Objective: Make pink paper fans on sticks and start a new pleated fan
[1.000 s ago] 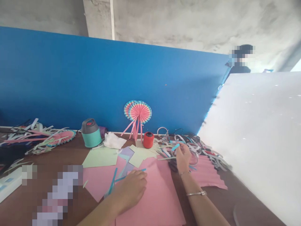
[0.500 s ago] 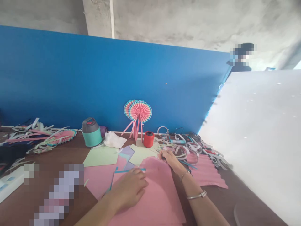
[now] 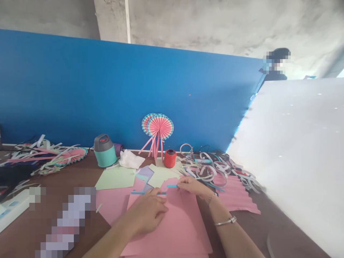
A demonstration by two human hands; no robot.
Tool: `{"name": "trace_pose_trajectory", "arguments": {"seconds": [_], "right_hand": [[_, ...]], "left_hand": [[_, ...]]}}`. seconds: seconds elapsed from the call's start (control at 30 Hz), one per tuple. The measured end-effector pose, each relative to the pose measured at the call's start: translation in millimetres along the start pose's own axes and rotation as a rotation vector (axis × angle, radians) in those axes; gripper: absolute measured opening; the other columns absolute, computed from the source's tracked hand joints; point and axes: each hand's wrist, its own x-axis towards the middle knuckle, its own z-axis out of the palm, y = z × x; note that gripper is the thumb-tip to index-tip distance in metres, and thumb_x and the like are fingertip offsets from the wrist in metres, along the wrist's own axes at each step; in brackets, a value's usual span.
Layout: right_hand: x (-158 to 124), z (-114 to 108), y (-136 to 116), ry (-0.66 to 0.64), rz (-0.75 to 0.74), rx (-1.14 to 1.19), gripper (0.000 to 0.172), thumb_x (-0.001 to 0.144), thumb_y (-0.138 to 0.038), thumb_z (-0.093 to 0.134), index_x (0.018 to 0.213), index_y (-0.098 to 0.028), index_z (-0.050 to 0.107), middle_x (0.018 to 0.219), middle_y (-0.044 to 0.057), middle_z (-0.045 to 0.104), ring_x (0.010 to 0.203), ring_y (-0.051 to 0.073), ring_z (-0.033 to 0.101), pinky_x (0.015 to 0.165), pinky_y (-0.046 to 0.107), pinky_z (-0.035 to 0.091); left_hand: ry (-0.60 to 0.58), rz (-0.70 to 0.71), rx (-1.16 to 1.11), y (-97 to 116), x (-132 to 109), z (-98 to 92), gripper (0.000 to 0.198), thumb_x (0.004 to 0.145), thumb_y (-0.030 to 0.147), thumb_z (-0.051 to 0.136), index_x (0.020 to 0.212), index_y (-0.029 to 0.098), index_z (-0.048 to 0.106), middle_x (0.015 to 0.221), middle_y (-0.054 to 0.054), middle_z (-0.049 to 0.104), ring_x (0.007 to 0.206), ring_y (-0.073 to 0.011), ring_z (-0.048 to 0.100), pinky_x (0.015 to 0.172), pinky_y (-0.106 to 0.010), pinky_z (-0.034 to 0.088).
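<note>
A pink paper sheet (image 3: 177, 229) lies in front of me, on top of other pink sheets. My left hand (image 3: 149, 211) rests on it palm down, fingers loosely bent, its fingertips by a blue paper strip (image 3: 137, 193) along the sheet's upper left edge. Near the upper right edge, my right hand (image 3: 189, 186) pinches the end of a short blue strip (image 3: 172, 186). Whether this strip is stuck to the pink paper I cannot tell. Pale green sheets (image 3: 115, 179) and a purple sheet (image 3: 145, 172) lie behind.
Pink pleated fans (image 3: 160, 127) stand against the blue partition (image 3: 107, 86). Before them are a red spool (image 3: 170, 159), crumpled white tissue (image 3: 130, 159) and a teal container (image 3: 105, 156). Curled strips (image 3: 206, 172) and pleated pink paper (image 3: 239, 195) lie right; a power strip (image 3: 12, 204) lies left.
My right hand has come slightly nearer to me from the sheet's top edge, and a blue strip now shows at its fingertips. My left hand has barely moved.
</note>
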Motion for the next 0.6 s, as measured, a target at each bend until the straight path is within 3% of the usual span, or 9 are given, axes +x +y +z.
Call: {"name": "trace_pose_trajectory", "arguments": {"seconds": [0.17, 0.33, 0.6], "right_hand": [[3, 6, 7, -0.015, 0.049, -0.027, 0.021, 0.071, -0.029, 0.056, 0.059, -0.015, 0.065, 0.047, -0.005, 0.046, 0.041, 0.005, 0.037, 0.038, 0.017, 0.026], [6, 9, 10, 0.003, 0.059, -0.051, 0.023, 0.072, -0.028, 0.055, 0.057, -0.014, 0.065, 0.043, -0.006, 0.045, 0.037, 0.005, 0.035, 0.037, 0.017, 0.025], [5, 11, 4, 0.022, 0.063, -0.039, 0.021, 0.070, -0.026, 0.056, 0.056, -0.014, 0.066, 0.043, -0.004, 0.051, 0.040, 0.006, 0.041, 0.039, 0.017, 0.029]], "left_hand": [[-0.026, -0.002, -0.046, -1, 2, 3.6, 0.030, 0.089, 0.024, 0.040, 0.090, 0.025, 0.070, 0.101, -0.006, 0.065, 0.101, -0.0231, 0.053, 0.095, -0.040, 0.036], [0.012, -0.076, -0.059, -3, -1, 7.7, 0.028, 0.088, 0.026, 0.042, 0.092, 0.025, 0.070, 0.117, -0.006, 0.055, 0.104, -0.0233, 0.051, 0.089, -0.037, 0.041], [0.002, -0.111, -0.083, -2, 4, 3.4, 0.021, 0.085, 0.021, 0.044, 0.087, 0.020, 0.065, 0.097, -0.006, 0.062, 0.094, -0.0199, 0.055, 0.090, -0.035, 0.041]]}}
